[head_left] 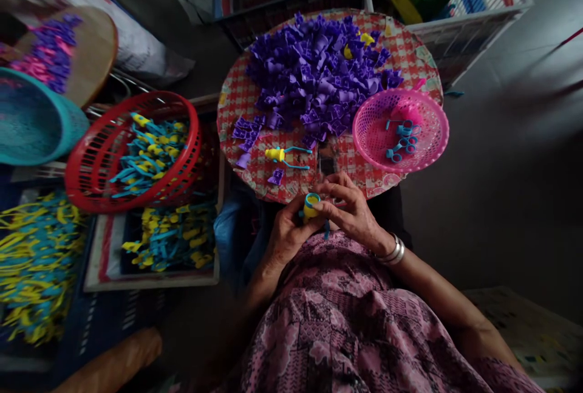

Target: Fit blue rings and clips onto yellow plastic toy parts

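Note:
Close to my lap, at the table's near edge, my left hand [291, 228] is wrapped round a small yellow plastic piece [311, 208] with a teal ring at its top. The thumb and fingers of my right hand [348, 208] close on the same piece from the right. A bit of teal plastic [327, 230] hangs below the fingers. Just ahead lies a yellow piece with two long teal strips [276, 154], flat on the table. Beside it are loose purple plastic pieces [276, 176]. Behind those, a big heap of purple pieces [314, 71] covers much of the round checked table [234, 92].
A pink basket [401, 162] with teal ringed parts stands on the table's right side. To the left are a red basket [75, 168] of yellow-teal pieces, a shallow box [150, 280] and a teal basin [68, 126]. Crates [455, 41] stand behind. Someone's limb [122, 359] shows lower left.

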The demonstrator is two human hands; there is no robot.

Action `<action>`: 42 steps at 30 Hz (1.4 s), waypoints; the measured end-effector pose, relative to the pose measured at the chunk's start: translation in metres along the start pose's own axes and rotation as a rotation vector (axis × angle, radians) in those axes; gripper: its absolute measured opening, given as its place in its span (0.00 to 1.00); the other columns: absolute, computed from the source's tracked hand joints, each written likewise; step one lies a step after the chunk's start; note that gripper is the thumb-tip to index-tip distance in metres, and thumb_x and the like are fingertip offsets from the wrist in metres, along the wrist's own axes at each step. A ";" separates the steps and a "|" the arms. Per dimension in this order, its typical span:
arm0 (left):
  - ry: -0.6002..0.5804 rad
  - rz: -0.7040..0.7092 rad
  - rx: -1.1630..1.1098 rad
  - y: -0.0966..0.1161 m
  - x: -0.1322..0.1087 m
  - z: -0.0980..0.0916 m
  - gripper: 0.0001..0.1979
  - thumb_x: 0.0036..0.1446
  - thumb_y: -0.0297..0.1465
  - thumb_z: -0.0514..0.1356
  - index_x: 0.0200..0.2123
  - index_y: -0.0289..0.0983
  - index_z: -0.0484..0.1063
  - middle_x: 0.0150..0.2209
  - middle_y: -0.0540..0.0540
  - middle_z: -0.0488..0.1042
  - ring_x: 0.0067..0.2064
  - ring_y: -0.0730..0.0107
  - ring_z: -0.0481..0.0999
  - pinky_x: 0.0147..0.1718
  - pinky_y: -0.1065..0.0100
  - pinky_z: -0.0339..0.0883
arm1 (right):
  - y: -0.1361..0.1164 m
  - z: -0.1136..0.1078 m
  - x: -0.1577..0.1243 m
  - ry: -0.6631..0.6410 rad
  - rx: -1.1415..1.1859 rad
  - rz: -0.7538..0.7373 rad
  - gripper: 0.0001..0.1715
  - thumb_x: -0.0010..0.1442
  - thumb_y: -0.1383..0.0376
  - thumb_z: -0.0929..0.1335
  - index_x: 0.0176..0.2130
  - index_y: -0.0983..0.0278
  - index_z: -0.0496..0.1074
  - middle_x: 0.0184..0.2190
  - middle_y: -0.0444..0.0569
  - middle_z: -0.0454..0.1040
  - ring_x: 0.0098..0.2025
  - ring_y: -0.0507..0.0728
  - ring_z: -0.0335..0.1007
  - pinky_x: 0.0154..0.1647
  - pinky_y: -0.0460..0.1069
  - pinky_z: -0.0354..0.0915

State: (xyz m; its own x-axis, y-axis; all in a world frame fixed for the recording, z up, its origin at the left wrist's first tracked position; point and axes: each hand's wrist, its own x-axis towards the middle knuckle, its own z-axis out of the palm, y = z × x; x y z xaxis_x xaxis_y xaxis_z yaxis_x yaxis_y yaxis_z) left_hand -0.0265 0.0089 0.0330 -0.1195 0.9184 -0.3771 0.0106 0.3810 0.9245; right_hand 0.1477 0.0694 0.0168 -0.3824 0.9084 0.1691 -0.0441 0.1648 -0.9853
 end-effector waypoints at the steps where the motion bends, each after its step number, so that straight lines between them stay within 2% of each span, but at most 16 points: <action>1: -0.005 -0.005 0.003 -0.001 0.000 0.000 0.21 0.50 0.38 0.79 0.46 0.39 0.85 0.37 0.50 0.82 0.37 0.67 0.78 0.39 0.69 0.72 | 0.002 0.001 -0.001 0.016 0.039 0.013 0.22 0.68 0.43 0.74 0.48 0.56 0.84 0.47 0.49 0.73 0.51 0.58 0.72 0.57 0.56 0.72; 7: -0.040 -0.012 -0.075 -0.008 -0.002 0.003 0.20 0.54 0.39 0.77 0.48 0.41 0.85 0.39 0.50 0.82 0.39 0.68 0.79 0.40 0.70 0.72 | 0.015 0.005 -0.004 -0.061 0.334 0.133 0.28 0.64 0.40 0.76 0.53 0.55 0.84 0.55 0.51 0.74 0.61 0.61 0.70 0.67 0.59 0.69; 11: -0.049 -0.005 -0.023 -0.004 0.000 0.010 0.23 0.54 0.40 0.77 0.51 0.40 0.84 0.45 0.47 0.85 0.44 0.62 0.82 0.45 0.66 0.76 | 0.018 0.004 -0.004 -0.092 0.407 0.163 0.26 0.65 0.41 0.76 0.50 0.57 0.84 0.51 0.50 0.76 0.58 0.59 0.73 0.65 0.57 0.70; 15: -0.017 0.047 0.120 0.007 0.001 0.015 0.24 0.54 0.40 0.76 0.54 0.41 0.84 0.51 0.44 0.85 0.53 0.53 0.84 0.51 0.61 0.78 | 0.019 -0.003 0.000 -0.132 0.377 0.154 0.26 0.68 0.41 0.73 0.48 0.58 0.84 0.50 0.51 0.77 0.56 0.59 0.74 0.63 0.57 0.72; 19: -0.024 0.088 0.225 0.011 0.000 0.012 0.23 0.51 0.41 0.77 0.50 0.40 0.85 0.46 0.44 0.87 0.51 0.51 0.85 0.51 0.58 0.80 | 0.018 -0.011 0.004 -0.206 0.333 0.095 0.28 0.68 0.39 0.72 0.47 0.59 0.84 0.51 0.52 0.79 0.57 0.60 0.75 0.64 0.59 0.72; 24: -0.028 0.085 0.167 0.006 -0.002 0.005 0.24 0.51 0.43 0.78 0.49 0.40 0.85 0.42 0.45 0.86 0.48 0.53 0.85 0.49 0.59 0.80 | 0.017 -0.010 0.004 -0.258 0.361 0.102 0.27 0.68 0.40 0.73 0.49 0.59 0.83 0.52 0.52 0.78 0.58 0.60 0.75 0.65 0.59 0.71; 30: -0.103 0.047 -0.067 -0.010 -0.002 -0.004 0.22 0.52 0.47 0.78 0.45 0.41 0.85 0.40 0.47 0.84 0.38 0.65 0.82 0.42 0.62 0.81 | 0.015 0.000 -0.001 -0.252 0.419 0.064 0.27 0.70 0.42 0.72 0.56 0.57 0.81 0.54 0.51 0.76 0.60 0.60 0.74 0.65 0.57 0.71; 33: -0.084 0.025 -0.123 -0.021 -0.003 -0.009 0.25 0.49 0.48 0.80 0.48 0.45 0.85 0.44 0.46 0.85 0.41 0.62 0.84 0.42 0.59 0.83 | 0.012 0.000 -0.003 -0.253 0.398 0.075 0.27 0.72 0.43 0.71 0.58 0.56 0.80 0.56 0.52 0.77 0.62 0.60 0.74 0.68 0.59 0.69; 37: -0.068 0.036 -0.117 -0.031 -0.003 -0.012 0.27 0.46 0.49 0.80 0.48 0.46 0.84 0.43 0.46 0.85 0.41 0.59 0.85 0.42 0.56 0.84 | 0.010 -0.002 -0.004 -0.248 0.391 0.091 0.27 0.73 0.43 0.69 0.59 0.56 0.79 0.57 0.52 0.78 0.62 0.61 0.73 0.69 0.60 0.68; 42: -0.005 0.112 -0.006 -0.023 0.001 -0.007 0.23 0.50 0.47 0.79 0.47 0.47 0.82 0.46 0.48 0.83 0.46 0.56 0.85 0.45 0.55 0.83 | 0.010 -0.002 -0.008 -0.155 0.305 0.053 0.29 0.72 0.40 0.68 0.60 0.55 0.78 0.58 0.53 0.76 0.64 0.63 0.72 0.70 0.62 0.67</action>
State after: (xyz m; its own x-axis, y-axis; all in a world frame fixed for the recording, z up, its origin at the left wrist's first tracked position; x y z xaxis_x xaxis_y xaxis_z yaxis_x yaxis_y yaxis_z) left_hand -0.0340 0.0003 0.0115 -0.1125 0.9558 -0.2715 0.0178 0.2752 0.9612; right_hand 0.1523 0.0643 0.0060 -0.5264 0.8394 0.1354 -0.2856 -0.0246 -0.9580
